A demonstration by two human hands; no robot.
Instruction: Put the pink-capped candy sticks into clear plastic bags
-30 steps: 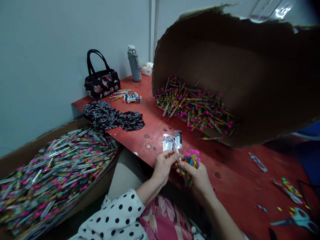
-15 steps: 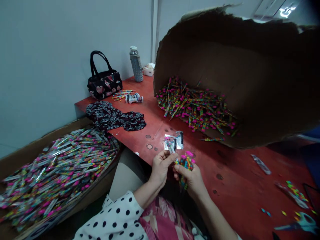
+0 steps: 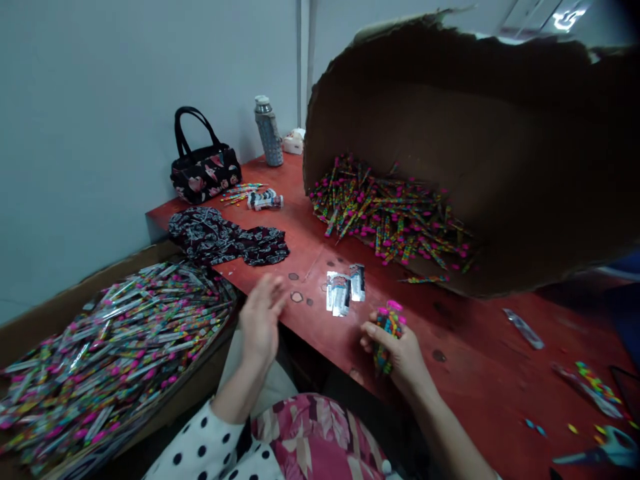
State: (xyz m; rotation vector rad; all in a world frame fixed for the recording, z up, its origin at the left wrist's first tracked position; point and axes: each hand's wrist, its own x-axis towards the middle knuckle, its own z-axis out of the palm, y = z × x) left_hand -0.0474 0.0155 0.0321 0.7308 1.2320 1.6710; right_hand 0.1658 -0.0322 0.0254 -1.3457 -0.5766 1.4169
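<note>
In my right hand [image 3: 395,350] is a bunch of slim clear tubes [image 3: 386,333] filled with coloured beads. Their pink ends stick up above my closed fingers. My left hand [image 3: 261,320] hovers over the table's left edge, near the cardboard box of loose tubes [image 3: 130,333]. Its fingers are apart and slightly blurred, and I see nothing in them. Several small silver sachets [image 3: 341,295] lie on the red table [image 3: 320,333] between my hands. Similar pink-ended tubes [image 3: 395,213] are heaped inside the large tipped carton [image 3: 450,127].
A dark patterned cloth [image 3: 225,237], a floral handbag [image 3: 206,175] and a flask [image 3: 270,133] sit on the far left of the table. Scissors [image 3: 607,450], loose beads [image 3: 535,427] and a clear packet [image 3: 523,328] lie on the right.
My left hand has let go of a tube it held beside the bunch and swung left, opening. The right hand, still gripping the bunch, has shifted slightly right.
</note>
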